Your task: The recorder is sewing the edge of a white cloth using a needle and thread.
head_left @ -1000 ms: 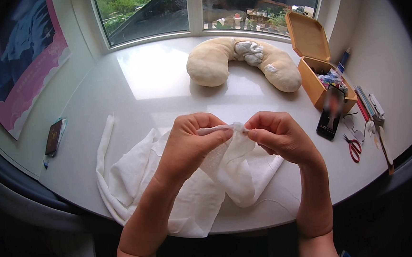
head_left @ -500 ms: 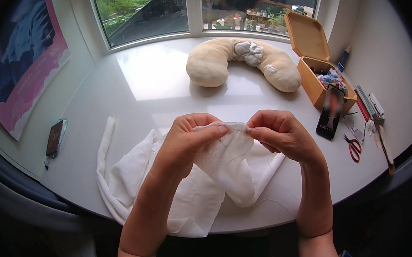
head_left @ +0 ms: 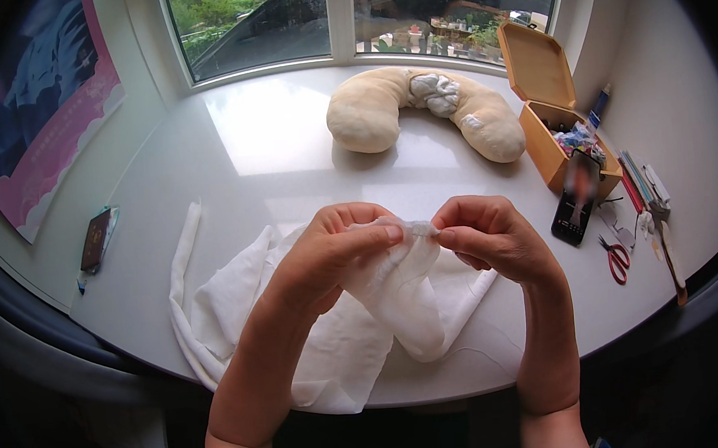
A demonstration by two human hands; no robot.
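Observation:
White cloth [head_left: 410,304] hangs in folds from between my hands and spreads over the table below them. My left hand [head_left: 340,246] pinches its upper edge between thumb and fingers. Close by, the thumb and forefinger of my right hand [head_left: 493,235] are pressed together at the other end of that edge. Whether a needle is also in these fingertips is too small to tell. Between the two hands the edge looks gathered. A thin white thread [head_left: 480,349] loops from the cloth across the table at the lower right.
A stuffed cream U-shaped pillow [head_left: 368,115] lies near the window. On the right stand an open wooden box [head_left: 547,148], a phone [head_left: 573,213] leaning on it, red-handled scissors [head_left: 619,262] and several slim tools. A dark booklet [head_left: 94,240] lies far left on the white table [head_left: 155,288].
The cloth edge between my hands is more bunched, and the fold over my left thumb has shifted. Both hands have dipped slightly while keeping their pinch.

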